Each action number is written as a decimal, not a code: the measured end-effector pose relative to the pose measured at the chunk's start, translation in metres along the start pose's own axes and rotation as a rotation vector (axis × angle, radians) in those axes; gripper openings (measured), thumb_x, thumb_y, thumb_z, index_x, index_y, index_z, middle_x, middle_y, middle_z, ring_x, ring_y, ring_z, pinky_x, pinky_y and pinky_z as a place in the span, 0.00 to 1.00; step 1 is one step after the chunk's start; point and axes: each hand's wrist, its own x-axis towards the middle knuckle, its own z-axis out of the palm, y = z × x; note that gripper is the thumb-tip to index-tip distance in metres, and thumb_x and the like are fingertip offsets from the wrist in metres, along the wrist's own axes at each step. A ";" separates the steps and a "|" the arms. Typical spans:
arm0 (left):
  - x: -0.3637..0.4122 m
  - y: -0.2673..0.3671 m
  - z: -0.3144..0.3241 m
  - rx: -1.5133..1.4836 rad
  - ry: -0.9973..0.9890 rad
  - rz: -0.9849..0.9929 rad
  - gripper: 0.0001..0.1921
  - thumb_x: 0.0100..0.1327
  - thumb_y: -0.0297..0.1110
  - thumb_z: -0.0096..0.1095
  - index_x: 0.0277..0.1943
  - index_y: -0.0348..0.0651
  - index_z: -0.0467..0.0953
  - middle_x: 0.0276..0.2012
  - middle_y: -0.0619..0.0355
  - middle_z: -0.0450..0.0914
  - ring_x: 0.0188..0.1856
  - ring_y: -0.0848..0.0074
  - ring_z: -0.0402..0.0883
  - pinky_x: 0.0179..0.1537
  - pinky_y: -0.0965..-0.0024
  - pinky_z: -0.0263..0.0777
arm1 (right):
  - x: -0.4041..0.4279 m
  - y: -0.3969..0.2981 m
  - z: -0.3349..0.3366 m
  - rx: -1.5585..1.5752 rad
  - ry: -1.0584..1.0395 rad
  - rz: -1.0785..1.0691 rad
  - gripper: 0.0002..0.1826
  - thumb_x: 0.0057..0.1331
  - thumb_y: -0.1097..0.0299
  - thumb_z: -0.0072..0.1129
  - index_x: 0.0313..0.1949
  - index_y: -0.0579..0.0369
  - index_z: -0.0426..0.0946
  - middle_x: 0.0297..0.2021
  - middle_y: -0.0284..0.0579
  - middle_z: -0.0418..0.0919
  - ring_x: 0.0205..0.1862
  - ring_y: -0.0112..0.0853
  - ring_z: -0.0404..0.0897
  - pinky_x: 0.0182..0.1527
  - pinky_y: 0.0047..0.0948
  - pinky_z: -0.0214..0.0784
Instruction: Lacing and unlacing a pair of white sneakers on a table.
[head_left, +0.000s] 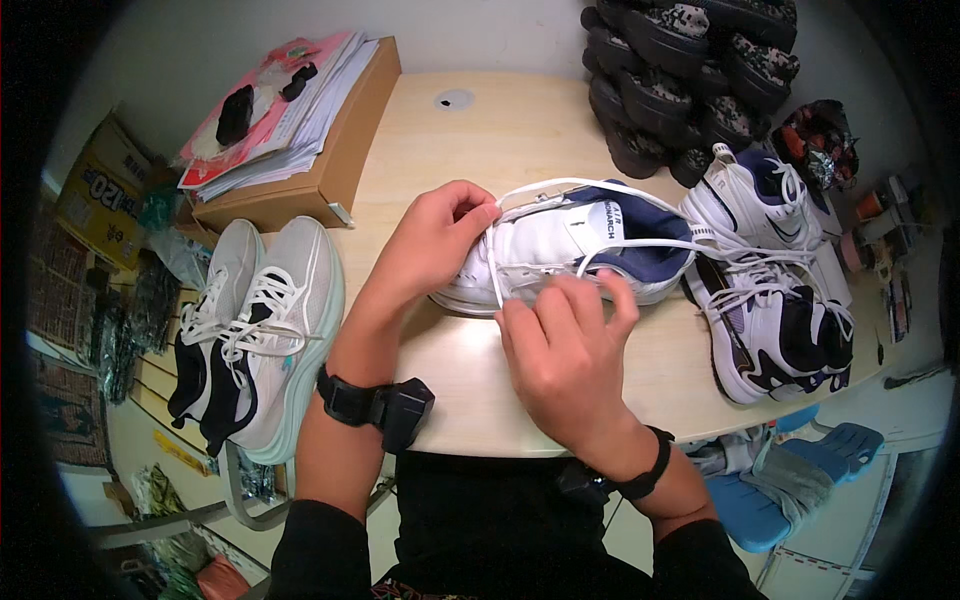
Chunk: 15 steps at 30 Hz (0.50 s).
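A white sneaker (525, 244) with a navy lining lies sideways on the wooden table in front of me, its toe to the left. White shoelace (559, 182) runs loosely over it, with lengths trailing right across the heel. At the toe end, my left hand (450, 232) pinches the lace between thumb and forefinger. My right hand (566, 341), at the near side of the shoe, grips another stretch of the same lace, which is drawn taut over the toe. The lace crosses only the front of the shoe; the tongue lies exposed.
Pale sneakers (289, 300) stand at the left table edge, below a cardboard box (360, 127) loaded with papers. Other white sneakers (757, 199) and black-and-white sneakers (750, 337) sit close on the right. Black shoes (660, 90) are piled at the back. Blue slippers (750, 510) are below the table.
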 end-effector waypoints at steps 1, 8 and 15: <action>0.001 -0.001 0.000 0.006 0.002 0.008 0.10 0.69 0.32 0.58 0.42 0.31 0.77 0.31 0.59 0.79 0.32 0.82 0.73 0.36 0.76 0.69 | -0.002 -0.002 -0.004 0.006 -0.074 -0.001 0.07 0.53 0.72 0.65 0.29 0.55 0.75 0.26 0.37 0.68 0.38 0.35 0.73 0.56 0.48 0.56; 0.001 0.002 0.000 0.023 -0.011 0.009 0.10 0.69 0.32 0.58 0.43 0.31 0.77 0.32 0.58 0.80 0.33 0.82 0.74 0.37 0.76 0.70 | -0.020 0.003 -0.006 0.183 -0.391 0.161 0.10 0.62 0.65 0.60 0.26 0.53 0.72 0.15 0.43 0.71 0.22 0.40 0.75 0.33 0.37 0.68; 0.004 -0.009 -0.003 -0.005 -0.035 0.044 0.09 0.70 0.29 0.56 0.45 0.33 0.78 0.37 0.63 0.79 0.39 0.83 0.74 0.42 0.79 0.69 | 0.009 0.008 0.012 1.020 -0.634 0.729 0.17 0.71 0.59 0.50 0.35 0.63 0.76 0.17 0.49 0.78 0.20 0.43 0.79 0.27 0.39 0.69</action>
